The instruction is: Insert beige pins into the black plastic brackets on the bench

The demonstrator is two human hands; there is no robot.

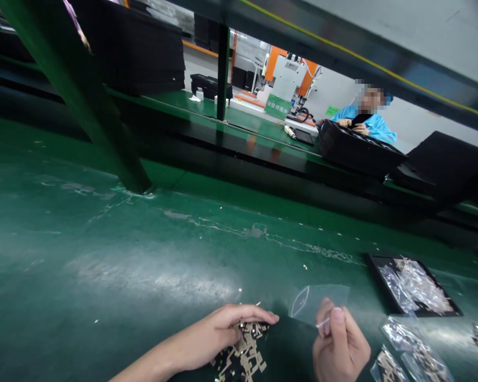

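My left hand (219, 337) rests on its side at the bottom middle, fingers stretched out and thumb apart. It curves round the far side of a loose pile of small beige and dark flat pieces (245, 353), touching them. Farther right, my right hand (340, 342) pinches a clear plastic zip bag (322, 300) between thumb and fingers. The bag hangs out to the left above the green tabletop (151, 276), and no pieces show inside it. A short gap separates the bag from the pile.
At the right stands a black tray (454, 310) with filled clear bags. Several filled bags (416, 345) lie nearer me. A green post (115, 132) slants down at the left. Beyond the bench, a person in blue (384, 127) handles a black case (358, 151).
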